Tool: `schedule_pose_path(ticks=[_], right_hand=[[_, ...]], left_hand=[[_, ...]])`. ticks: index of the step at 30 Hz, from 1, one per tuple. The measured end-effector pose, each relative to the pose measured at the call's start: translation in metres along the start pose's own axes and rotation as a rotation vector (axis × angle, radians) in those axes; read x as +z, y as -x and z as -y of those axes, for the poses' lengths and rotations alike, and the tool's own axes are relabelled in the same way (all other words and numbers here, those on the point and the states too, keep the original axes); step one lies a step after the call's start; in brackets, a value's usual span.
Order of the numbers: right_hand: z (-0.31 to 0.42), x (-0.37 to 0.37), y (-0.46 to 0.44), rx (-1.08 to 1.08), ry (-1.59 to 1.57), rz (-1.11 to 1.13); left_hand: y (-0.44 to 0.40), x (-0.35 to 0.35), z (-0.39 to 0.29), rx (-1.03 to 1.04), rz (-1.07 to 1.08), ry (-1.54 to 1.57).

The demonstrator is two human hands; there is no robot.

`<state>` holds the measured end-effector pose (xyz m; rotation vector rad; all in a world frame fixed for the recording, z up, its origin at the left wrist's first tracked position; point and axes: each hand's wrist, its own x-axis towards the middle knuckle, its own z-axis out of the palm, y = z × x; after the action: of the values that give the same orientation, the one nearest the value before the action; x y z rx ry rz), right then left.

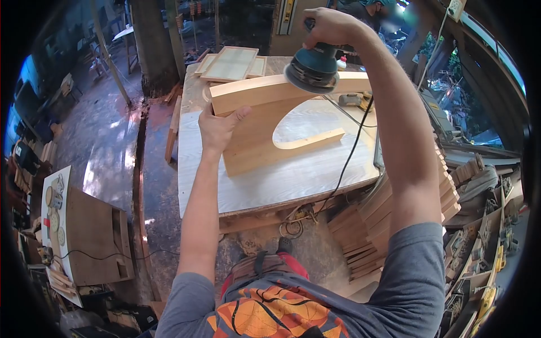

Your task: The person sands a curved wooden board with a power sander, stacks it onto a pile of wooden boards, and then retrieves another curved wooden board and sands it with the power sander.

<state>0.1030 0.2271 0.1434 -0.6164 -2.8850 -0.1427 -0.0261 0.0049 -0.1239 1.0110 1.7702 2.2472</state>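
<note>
A thick, pale wooden piece with a curved cut-out [253, 132] stands on edge on the workbench [270, 194]. My left hand [218, 128] grips its near left end, with the thumb across the front face. My right hand [332, 27] is closed over the top of a dark green orbital sander [315, 61]. The sander's round pad sits on the upper edge of the wooden piece, slightly tilted. From the sander side a black cord [355, 146] hangs across the bench front.
Flat framed panels [231, 63] lie at the bench's back left. Another power tool [356, 100] rests behind the wooden piece. Stacked boards [377, 217] stand right of the bench, beside cluttered shelves [479, 259]. A cabinet [96, 242] is at left. Another person [366, 10] is at the back.
</note>
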Motion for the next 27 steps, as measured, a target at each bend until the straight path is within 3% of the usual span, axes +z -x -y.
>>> schedule_pose_path(ticks=[12,20,27], right_hand=[[0.052,0.009,-0.024,-0.085,-0.079,-0.005],[-0.022,0.011,-0.033,-0.023,-0.035,0.023],[-0.111,0.020,-0.032,0.011,0.022,-0.038]], left_hand=[[0.008,0.000,-0.013,-0.039,-0.023,-0.042],[0.002,0.003,0.001,-0.064,-0.049,-0.021],[-0.003,0.007,0.008,0.041,-0.071,0.013]])
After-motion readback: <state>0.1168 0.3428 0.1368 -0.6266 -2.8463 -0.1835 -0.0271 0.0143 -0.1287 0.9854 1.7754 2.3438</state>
